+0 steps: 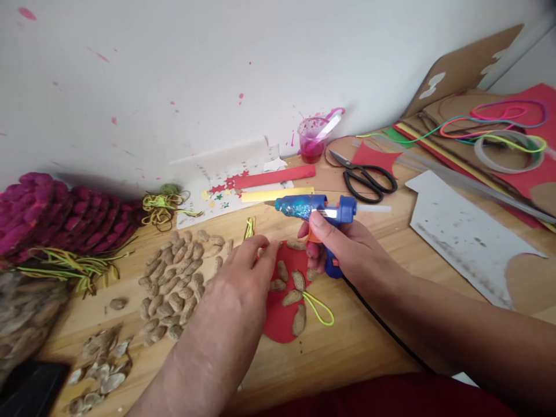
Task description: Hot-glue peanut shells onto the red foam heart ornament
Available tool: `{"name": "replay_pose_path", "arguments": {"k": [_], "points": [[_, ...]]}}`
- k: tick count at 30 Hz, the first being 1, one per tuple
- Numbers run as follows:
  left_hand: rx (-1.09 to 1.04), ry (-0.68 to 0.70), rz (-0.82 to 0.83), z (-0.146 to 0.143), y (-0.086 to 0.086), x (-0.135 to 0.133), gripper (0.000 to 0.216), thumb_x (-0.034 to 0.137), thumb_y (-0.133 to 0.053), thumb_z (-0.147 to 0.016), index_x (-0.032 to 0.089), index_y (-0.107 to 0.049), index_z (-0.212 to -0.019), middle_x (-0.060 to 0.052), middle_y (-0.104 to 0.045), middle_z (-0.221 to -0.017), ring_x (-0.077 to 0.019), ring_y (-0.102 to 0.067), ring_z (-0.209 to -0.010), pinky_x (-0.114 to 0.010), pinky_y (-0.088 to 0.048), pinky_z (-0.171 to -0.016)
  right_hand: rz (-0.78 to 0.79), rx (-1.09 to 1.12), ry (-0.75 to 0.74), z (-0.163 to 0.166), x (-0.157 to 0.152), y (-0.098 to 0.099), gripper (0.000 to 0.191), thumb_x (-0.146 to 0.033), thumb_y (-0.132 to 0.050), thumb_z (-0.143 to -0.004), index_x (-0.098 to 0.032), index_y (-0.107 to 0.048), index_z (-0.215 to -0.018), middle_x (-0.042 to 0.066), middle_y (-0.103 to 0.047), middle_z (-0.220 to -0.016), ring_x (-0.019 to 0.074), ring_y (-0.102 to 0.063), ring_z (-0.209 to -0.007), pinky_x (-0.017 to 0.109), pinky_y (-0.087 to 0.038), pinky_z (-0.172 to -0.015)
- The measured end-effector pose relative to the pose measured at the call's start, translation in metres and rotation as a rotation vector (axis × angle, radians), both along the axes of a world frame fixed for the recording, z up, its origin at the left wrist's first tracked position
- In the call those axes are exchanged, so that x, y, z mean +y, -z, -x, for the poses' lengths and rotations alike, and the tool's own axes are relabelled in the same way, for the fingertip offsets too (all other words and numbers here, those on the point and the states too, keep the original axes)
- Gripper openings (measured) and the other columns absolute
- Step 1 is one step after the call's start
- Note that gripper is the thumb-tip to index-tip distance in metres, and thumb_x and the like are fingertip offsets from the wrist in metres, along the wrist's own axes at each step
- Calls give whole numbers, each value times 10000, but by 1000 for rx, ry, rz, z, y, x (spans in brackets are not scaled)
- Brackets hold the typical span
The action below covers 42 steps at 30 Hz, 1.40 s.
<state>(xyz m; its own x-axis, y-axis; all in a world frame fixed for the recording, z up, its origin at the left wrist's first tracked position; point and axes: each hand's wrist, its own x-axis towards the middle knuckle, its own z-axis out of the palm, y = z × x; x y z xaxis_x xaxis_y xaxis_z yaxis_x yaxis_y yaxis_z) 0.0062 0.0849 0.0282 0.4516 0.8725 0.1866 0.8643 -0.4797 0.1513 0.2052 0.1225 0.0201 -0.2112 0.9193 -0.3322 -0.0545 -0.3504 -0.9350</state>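
Note:
My right hand [343, 240] grips a blue hot glue gun [299, 205] with an orange trigger. Its nozzle points left, and a clear glue stick [374, 208] pokes out of the back. Below it lies a red paper cutout [278, 321] with several peanuts [299, 281] on it. A neon yellow cord loop [328, 317] sticks out from its right side. Over the cutout's left edge, my left hand [237, 289] has its fingers bent together; what they hold, if anything, is hidden.
Left of the cutout is a peanut pile [174, 284], with broken shells [104, 370] nearer me. Magenta-painted egg trays [65, 214] stand far left. Behind are paper strips [278, 176], black-handled scissors [367, 176] and a pink-stained cup [311, 142]. Cardboard, cords and a tape roll [482, 153] lie right.

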Motion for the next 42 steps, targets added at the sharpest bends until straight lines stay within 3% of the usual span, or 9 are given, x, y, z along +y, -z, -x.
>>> {"name": "replay_pose_path", "arguments": {"k": [8, 16, 26, 35, 42], "points": [[66, -20, 94, -6, -2, -1, 407, 8, -427, -940, 166, -613, -1266, -106, -628, -1259, -182, -662, -1025, -276, -576, -866, -5, 11, -9, 1, 0, -1, 495, -683, -587, -893, -195, -643, -836, -15, -603, -671, 110, -591, -591, 218, -487, -537], [115, -32, 253, -11, -9, 2, 403, -18, -469, -898, 152, -626, -1229, -107, -634, -1206, -217, -661, -1013, -352, -596, -892, 0, 7, 5, 1, 0, -2, 503, -697, -593, -877, -198, -650, -852, -18, -594, -662, 114, -575, -572, 225, -473, -524], [87, -32, 224, -10, -5, 0, 296, 50, -429, -967, 177, -636, -1137, -83, -619, -1122, -171, -637, -897, -314, -575, -837, -12, -14, -2, 2, 0, -3, 490, -680, -581, -895, -195, -647, -874, -13, -588, -648, 123, -575, -557, 237, -469, -519], [118, -35, 214, -11, -8, 4, 290, 66, -456, -934, 196, -647, -1108, -74, -617, -1037, -158, -638, -847, -261, -568, -777, -60, -31, -4, 2, 0, -1, 481, -667, -559, -914, -195, -634, -866, -21, -579, -631, 123, -570, -536, 239, -463, -509], [133, -28, 235, -10, -5, 5, 286, 64, -429, -963, 165, -647, -1119, -90, -613, -1070, -188, -638, -914, -321, -567, -836, -94, -91, -21, 0, 0, -4, 503, -689, -541, -912, -196, -628, -858, -19, -576, -632, 125, -579, -536, 237, -452, -499]]}}
